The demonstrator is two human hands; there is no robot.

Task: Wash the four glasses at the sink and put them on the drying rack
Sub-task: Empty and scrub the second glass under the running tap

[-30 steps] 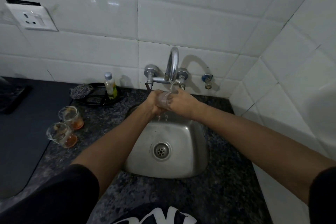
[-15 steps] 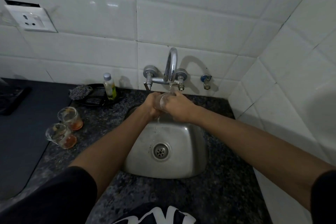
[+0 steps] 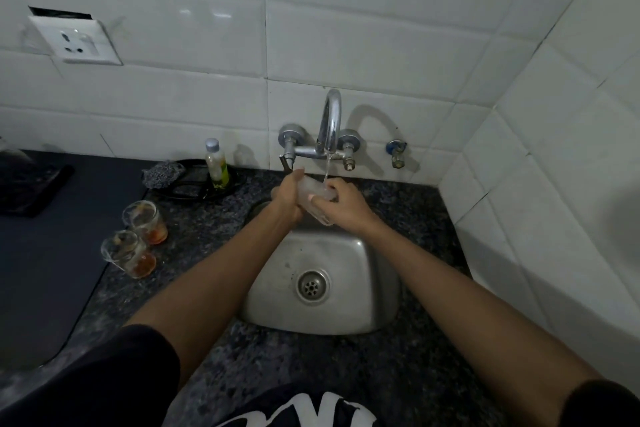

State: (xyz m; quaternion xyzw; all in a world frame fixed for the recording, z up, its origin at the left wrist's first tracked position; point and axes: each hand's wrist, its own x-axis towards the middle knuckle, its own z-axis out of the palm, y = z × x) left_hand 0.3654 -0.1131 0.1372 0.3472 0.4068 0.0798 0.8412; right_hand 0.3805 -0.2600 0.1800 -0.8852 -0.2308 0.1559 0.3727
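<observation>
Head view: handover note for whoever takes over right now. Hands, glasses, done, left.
Left hand: grips one end of the clear glass, held over the sink.
Right hand: grips the other end of that glass.
Tap is running; the stream lands on the glass.
Two dirty glasses with orange residue stand on the counter left of the sink.
A fourth glass and the drying rack are not in view.
Done: none visibly racked.
Left: finish rinsing this one, rack it, wash the rest.
</observation>
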